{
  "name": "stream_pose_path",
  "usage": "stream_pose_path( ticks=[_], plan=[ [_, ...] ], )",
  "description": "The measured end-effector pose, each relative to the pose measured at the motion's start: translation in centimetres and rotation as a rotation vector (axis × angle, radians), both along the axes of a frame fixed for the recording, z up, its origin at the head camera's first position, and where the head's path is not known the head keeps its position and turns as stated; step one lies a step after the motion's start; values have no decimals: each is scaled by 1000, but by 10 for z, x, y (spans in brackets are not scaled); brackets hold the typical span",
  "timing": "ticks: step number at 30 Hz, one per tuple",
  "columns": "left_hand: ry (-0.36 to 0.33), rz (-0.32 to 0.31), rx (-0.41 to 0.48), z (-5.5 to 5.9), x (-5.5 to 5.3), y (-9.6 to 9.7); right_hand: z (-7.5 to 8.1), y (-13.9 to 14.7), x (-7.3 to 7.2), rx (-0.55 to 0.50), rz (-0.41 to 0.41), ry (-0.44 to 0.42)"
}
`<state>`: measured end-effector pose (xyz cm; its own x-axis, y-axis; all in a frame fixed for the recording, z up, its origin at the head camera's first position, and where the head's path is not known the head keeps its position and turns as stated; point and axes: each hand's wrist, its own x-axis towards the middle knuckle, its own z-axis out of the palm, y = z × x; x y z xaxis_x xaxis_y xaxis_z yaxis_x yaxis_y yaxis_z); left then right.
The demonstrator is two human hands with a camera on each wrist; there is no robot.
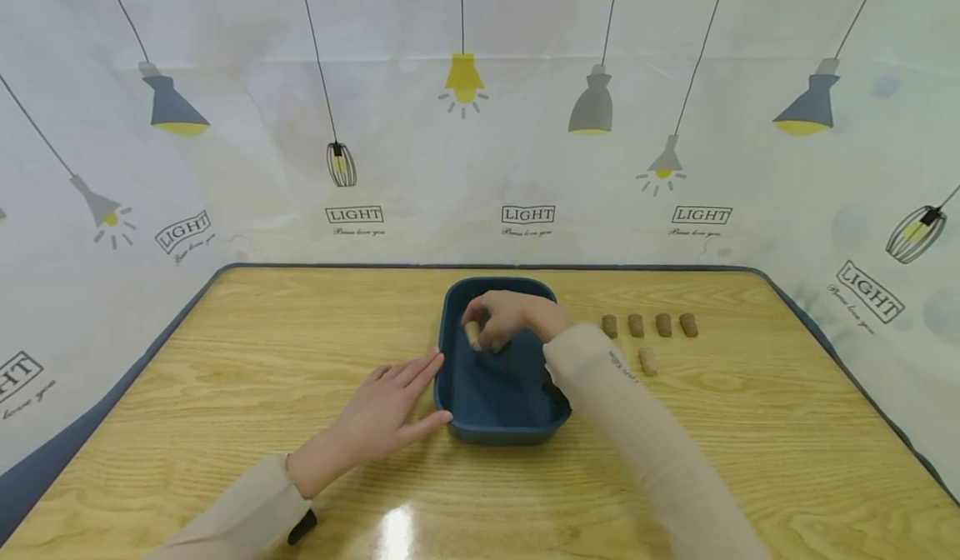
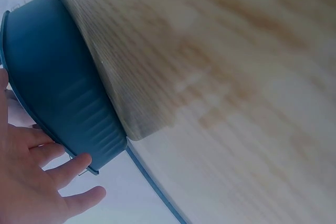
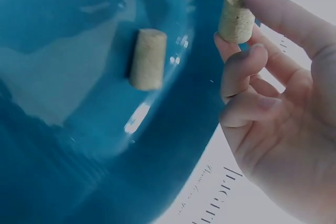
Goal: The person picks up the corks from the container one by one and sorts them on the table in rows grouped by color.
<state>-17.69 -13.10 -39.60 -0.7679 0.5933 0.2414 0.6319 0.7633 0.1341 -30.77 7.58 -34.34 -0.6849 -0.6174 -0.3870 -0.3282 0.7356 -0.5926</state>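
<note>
A deep blue rectangular basin (image 1: 504,435) stands on the wooden table. My left hand (image 1: 378,414) touches its left side, fingers spread and fairly straight, with the fingertips along the rim (image 2: 39,124). Inside the basin's outline, my right hand (image 1: 512,314) pinches a light cork (image 3: 237,15) between thumb and fingers, holding it above the bottom. Another pale cork (image 3: 148,59) lies in the basin below that hand; in the head view the hand mostly hides it.
To the right of the basin, several darker brown corks (image 1: 636,325) stand in a row on the table (image 1: 300,318). Nearer me, a lighter cork (image 1: 647,362) lies below that row, beside my right sleeve (image 1: 622,410). A lamp-patterned backdrop (image 1: 420,160) surrounds the table's far and side edges.
</note>
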Motion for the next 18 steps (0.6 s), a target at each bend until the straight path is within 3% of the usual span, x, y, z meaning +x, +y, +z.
stream_pose_path(
  ticks=[6, 18],
  plan=[
    [3, -2, 4, 0, 0, 0, 15, 6, -1, 69, 52, 117],
    [-7, 6, 7, -1, 0, 0, 22, 31, 6, 60, 103, 151]
  ],
)
